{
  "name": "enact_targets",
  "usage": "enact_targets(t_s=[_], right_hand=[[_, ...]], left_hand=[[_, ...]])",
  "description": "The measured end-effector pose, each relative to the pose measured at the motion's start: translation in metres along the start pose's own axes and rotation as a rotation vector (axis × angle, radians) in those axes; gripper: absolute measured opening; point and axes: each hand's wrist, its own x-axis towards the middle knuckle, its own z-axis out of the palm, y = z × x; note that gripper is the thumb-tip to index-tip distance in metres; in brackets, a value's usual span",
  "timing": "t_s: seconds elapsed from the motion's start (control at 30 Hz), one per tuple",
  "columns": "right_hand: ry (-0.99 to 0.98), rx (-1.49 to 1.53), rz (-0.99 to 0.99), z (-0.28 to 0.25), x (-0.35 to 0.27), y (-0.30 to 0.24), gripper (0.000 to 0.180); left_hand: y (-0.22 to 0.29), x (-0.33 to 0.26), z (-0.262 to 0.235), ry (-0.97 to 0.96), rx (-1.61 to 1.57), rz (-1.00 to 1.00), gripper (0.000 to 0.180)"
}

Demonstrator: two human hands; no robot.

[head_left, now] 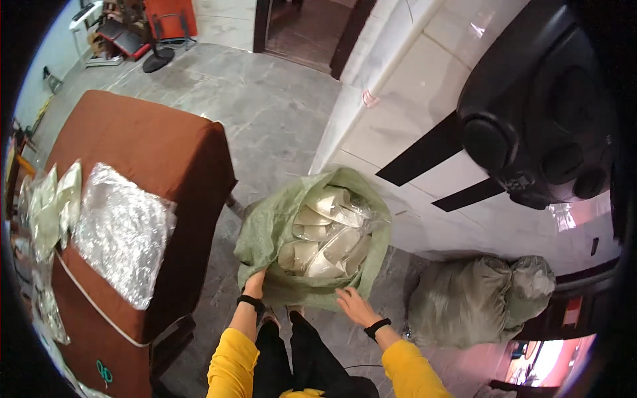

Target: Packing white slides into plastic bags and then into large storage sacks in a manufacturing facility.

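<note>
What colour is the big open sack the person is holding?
The open sack is pale green woven material, holding cream-coloured packets; the head view shows it.

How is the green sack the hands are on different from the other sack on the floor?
The green sack stands open at the top, while the tied sack is bunched shut. You can see pale plastic-wrapped packs inside the green sack; what the tied sack holds is hidden. The left hand grips the green sack's rim and the right hand rests at its edge; no hand touches the tied sack. Both look woven, full and sit on the grey floor.
</note>
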Motion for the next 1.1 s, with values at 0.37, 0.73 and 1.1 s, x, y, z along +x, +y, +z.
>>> enact_targets(t_s=[0.37,0.73,1.1], right_hand=[[-0.062,0.151,0.237,-0.061,0.065,0.080,0.033],[-0.029,-0.647,-0.096,-0.124,0.221,0.034,0.123],[-0.020,-0.018,0.282,-0.108,0.205,0.091,0.088]], left_hand=[[-0.032,0.079,-0.064,0.188,-1.490,-0.252,0.086],[0.093,-0.050,-0.058,0.706,-0.204,0.478,0.040],[0.126,0.060,-0.062,0.153,-0.110,0.314,0.119]])
